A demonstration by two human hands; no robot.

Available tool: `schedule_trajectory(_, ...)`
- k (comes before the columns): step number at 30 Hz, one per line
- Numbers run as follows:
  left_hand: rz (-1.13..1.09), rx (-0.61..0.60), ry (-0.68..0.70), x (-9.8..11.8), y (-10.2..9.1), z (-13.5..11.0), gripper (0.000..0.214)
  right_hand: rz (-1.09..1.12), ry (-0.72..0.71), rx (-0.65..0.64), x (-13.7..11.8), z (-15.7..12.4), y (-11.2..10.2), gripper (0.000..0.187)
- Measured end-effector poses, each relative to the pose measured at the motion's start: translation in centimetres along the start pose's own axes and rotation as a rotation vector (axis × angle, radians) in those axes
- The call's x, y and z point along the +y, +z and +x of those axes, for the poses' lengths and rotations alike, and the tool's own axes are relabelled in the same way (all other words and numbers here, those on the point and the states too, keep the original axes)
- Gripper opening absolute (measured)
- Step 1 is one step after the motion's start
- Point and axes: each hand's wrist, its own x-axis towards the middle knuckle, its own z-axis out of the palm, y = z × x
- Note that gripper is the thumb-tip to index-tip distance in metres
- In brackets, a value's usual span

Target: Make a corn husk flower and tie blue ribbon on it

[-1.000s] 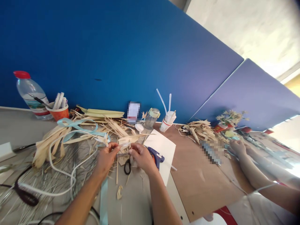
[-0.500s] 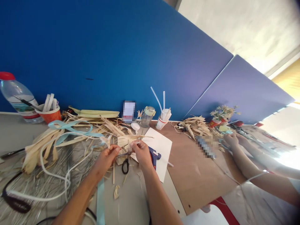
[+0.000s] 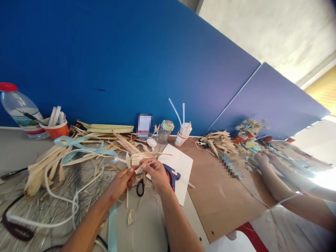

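The single camera looks from the person's head, forward and down across the table (image 3: 147,232), near the left hand (image 3: 122,179) and the right hand (image 3: 156,175). It faces a blue partition (image 3: 110,59), whose top edge runs aslant; the wide view takes in a co-worker's arms (image 3: 285,194) at the right edge.

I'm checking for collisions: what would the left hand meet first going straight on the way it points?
The left hand would probably meet the right hand first, though depth is unclear.
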Motion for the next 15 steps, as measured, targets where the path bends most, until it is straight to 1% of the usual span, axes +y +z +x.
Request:
schedule_trajectory(3, 0.122, -0.003, 0.082, 0.03, 0.37, -0.04, 0.035, -0.008, 0.013, -0.066, -0.34, -0.42, 0.40, 0.013)
schedule_trajectory(6, 0.222, -0.004, 0.165, 0.29, 0.59, -0.15, 0.029, -0.065, 0.003, -0.118, -0.51, -0.72, 0.70, 0.011)
schedule_trajectory(9, 0.301, -0.034, 0.177, 0.53, 0.62, -0.31, 0.031, -0.120, -0.025, -0.127, -0.56, -0.80, 0.85, 0.006)
schedule_trajectory(12, 0.264, -0.110, 0.169, 0.67, 0.55, -0.54, 0.030, -0.113, -0.072, -0.071, -0.55, -0.69, 0.79, 0.005)
schedule_trajectory(15, 0.109, -0.128, 0.111, 0.79, 0.35, -0.82, 0.032, -0.071, -0.102, -0.059, -0.62, -0.57, 0.60, 0.005)
